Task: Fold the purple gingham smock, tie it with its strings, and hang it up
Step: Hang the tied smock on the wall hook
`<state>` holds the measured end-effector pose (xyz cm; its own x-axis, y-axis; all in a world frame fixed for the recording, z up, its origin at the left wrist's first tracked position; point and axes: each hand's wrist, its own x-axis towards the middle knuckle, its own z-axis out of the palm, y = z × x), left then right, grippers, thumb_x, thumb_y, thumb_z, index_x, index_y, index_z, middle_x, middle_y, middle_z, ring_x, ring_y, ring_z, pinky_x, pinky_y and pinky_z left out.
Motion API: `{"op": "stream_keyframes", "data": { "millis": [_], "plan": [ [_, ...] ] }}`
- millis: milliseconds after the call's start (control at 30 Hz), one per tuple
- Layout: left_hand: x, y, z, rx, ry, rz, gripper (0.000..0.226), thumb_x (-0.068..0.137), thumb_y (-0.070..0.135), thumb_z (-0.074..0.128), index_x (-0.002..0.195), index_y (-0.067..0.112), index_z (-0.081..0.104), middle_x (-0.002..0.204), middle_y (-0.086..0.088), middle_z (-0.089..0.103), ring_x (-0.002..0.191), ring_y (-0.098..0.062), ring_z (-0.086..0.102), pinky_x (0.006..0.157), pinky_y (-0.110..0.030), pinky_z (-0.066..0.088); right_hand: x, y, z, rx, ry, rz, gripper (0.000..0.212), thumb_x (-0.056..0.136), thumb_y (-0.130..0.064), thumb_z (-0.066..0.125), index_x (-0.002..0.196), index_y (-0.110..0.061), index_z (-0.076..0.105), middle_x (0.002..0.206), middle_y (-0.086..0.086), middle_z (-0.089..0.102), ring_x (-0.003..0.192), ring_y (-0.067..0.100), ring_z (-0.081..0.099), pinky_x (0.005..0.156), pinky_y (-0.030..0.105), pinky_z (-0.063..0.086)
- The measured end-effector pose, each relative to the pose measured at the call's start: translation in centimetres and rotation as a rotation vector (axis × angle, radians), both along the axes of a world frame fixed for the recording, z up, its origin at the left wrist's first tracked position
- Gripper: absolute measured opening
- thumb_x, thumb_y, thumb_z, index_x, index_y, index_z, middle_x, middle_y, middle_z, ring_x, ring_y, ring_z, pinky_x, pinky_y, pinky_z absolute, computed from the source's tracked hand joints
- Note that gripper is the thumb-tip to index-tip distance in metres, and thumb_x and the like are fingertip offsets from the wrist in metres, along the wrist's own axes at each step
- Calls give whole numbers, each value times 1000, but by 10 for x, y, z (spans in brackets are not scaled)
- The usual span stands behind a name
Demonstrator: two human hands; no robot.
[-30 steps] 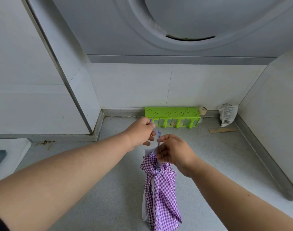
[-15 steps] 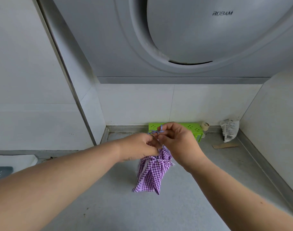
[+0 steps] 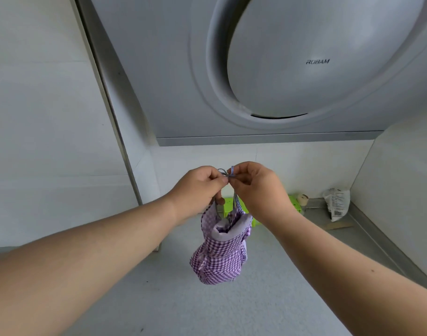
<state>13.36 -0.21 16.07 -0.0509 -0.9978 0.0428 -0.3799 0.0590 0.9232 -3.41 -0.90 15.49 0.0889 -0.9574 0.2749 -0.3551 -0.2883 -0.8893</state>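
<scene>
The purple gingham smock hangs as a small folded bundle in the air above the grey counter, its pale lining showing at the top. Thin blue-purple strings rise from it and form a small knot with loops between my hands. My left hand pinches the strings on the left side of the knot. My right hand pinches them on the right. Both hands are held up in front of the white back wall, just below the hood's lower edge.
A grey range hood marked ROBAM fills the top. A green plastic rack stands against the back wall, partly hidden by my hands and the smock. A small round object, a white bag and a cardboard strip lie at the right corner.
Both hands have lifted the smock off the counter and higher. The bundle, long and touching the counter a second ago, now hangs short and free. The view has tilted upward.
</scene>
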Motion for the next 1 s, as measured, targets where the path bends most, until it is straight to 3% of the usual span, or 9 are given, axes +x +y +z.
{"op": "stream_keyframes", "data": {
  "millis": [67, 133, 233, 400, 567, 767, 834, 900, 1000],
  "plan": [
    [6, 3, 8, -23, -39, 4, 20, 103, 23, 67, 85, 16, 68, 61, 4, 60, 73, -27, 71, 71, -37, 55, 5, 4, 4, -22, 42, 7, 16, 95, -12, 70, 93, -28, 67, 78, -10, 75, 65, 12, 66, 67, 28, 55],
    [10, 8, 15, -37, -76, 1, 18, 104, 23, 65, 88, 15, 68, 61, 4, 57, 67, -23, 71, 65, -26, 49, 10, 7, 8, -46, 67, 20, 15, 94, -14, 71, 97, -28, 66, 83, -10, 74, 71, 13, 68, 68, 28, 56],
    [17, 17, 26, -50, -135, 6, 16, 105, 28, 63, 99, 16, 70, 60, -2, 66, 59, -15, 68, 69, -30, 48, 16, 13, 12, -90, 131, 19, 21, 91, -23, 75, 105, -31, 62, 88, -10, 69, 70, 11, 65, 65, 27, 54],
    [29, 31, 43, -104, -160, 16, 14, 105, 24, 62, 98, 14, 69, 56, 2, 60, 54, -19, 67, 63, -28, 46, 28, 19, 21, -57, 61, 42, 42, 89, -33, 79, 115, -26, 47, 98, -13, 69, 74, 5, 66, 69, 26, 51],
    [47, 44, 75, -171, -193, 57, 12, 104, 20, 64, 95, 13, 69, 66, -1, 71, 65, -16, 73, 72, -32, 54, 45, 18, 45, -51, -49, 164, 36, 91, -29, 77, 114, -22, 49, 95, -7, 71, 66, 3, 66, 59, 16, 50],
    [83, 67, 137, -268, -240, 177, 11, 104, 17, 66, 95, 13, 70, 70, -1, 74, 66, -14, 71, 60, -17, 49, 78, 6, 104, -163, 60, 374, 41, 95, -38, 71, 131, -26, 57, 123, -9, 70, 111, 5, 67, 97, 34, 56],
    [94, 75, 158, -288, -266, 209, 13, 104, 16, 65, 93, 13, 70, 71, -1, 73, 65, -15, 70, 59, -16, 49, 91, 9, 128, -210, 66, 438, 39, 97, -40, 67, 134, -30, 56, 122, -8, 69, 106, 8, 69, 93, 31, 55],
    [108, 82, 176, -312, -267, 236, 13, 104, 15, 65, 93, 11, 71, 72, -1, 72, 62, -16, 68, 61, -20, 52, 106, 11, 149, -250, 73, 491, 25, 100, -40, 63, 123, -29, 64, 105, -1, 72, 83, 8, 68, 76, 26, 55],
    [132, 94, 200, -368, -270, 301, 14, 104, 15, 65, 94, 9, 72, 70, 1, 71, 60, -15, 64, 66, -25, 54, 137, 16, 173, -248, 4, 574, 11, 102, -30, 60, 109, -28, 68, 99, 12, 70, 65, 10, 58, 63, 32, 51]
  ]
}}
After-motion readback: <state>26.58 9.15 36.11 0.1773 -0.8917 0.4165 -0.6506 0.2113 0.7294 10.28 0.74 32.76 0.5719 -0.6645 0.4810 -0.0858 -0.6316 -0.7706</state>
